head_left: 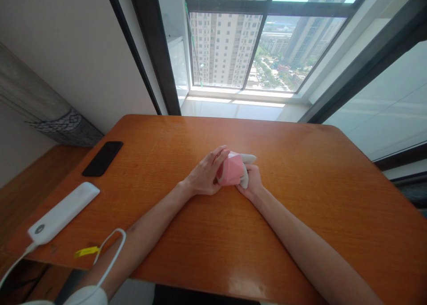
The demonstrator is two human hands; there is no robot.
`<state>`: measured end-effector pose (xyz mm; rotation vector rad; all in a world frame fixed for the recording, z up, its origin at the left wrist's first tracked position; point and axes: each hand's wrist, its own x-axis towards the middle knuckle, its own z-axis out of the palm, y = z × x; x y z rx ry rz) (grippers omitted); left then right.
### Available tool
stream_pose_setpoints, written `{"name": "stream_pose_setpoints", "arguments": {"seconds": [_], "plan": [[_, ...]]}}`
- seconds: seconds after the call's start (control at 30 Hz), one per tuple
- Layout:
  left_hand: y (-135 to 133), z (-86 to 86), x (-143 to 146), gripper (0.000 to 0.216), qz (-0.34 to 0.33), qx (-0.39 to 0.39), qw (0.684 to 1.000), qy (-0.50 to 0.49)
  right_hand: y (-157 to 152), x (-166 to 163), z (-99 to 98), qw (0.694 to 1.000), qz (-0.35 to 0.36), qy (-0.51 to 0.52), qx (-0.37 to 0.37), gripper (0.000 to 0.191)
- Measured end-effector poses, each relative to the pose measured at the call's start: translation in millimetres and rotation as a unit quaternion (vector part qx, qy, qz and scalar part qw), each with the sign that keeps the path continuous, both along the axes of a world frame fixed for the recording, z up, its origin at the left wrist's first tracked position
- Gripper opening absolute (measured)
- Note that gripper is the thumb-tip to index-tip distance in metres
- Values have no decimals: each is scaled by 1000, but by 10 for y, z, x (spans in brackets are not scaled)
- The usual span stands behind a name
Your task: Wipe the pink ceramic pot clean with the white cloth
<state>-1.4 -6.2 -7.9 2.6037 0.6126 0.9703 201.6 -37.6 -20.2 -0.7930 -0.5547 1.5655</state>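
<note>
1. Nearest the camera, at the lower left — a thin white cable (110, 251) loops over the near edge of the glossy orange-brown wooden table (300, 216), with a small yellow tag (86, 251) lying flat beside it.
2. The cable runs to a long white rounded power bank (63, 212), which rests on the table's left side, angled toward the corner.
3. Beyond the power bank lies a flat black smartphone (102, 158), face up and near the table's left edge.
4. Two bare forearms reach in from the near edge and meet at the middle of the table.
5. The left hand (203, 176) is curled round the left side of a small pink folded object with a pale grey-white edge (231, 169); its fingers lie over the object's top.
6. The right hand (253, 180) grips the same object from the right and below, its fingers mostly hidden behind it — a pale flap juts out above this hand.
7. The pink object sits at the table's centre, held between both hands just above or on the surface; which of the two cannot be told.
8. Behind the table, a dark-framed window (263, 15) shows tall apartment towers.
</note>
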Motion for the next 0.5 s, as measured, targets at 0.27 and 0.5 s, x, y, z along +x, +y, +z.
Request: {"name": "stream_pose_setpoints", "arguments": {"seconds": [0.27,0.5], "plan": [[3,15,-16,116,-13,-1,1000,-11,1,-11,-9,1000,-9,2,0,10],[-5,48,-2,121,-17,-27,999,-24,2,-1,1,1000,-20,0,5,13]]}}
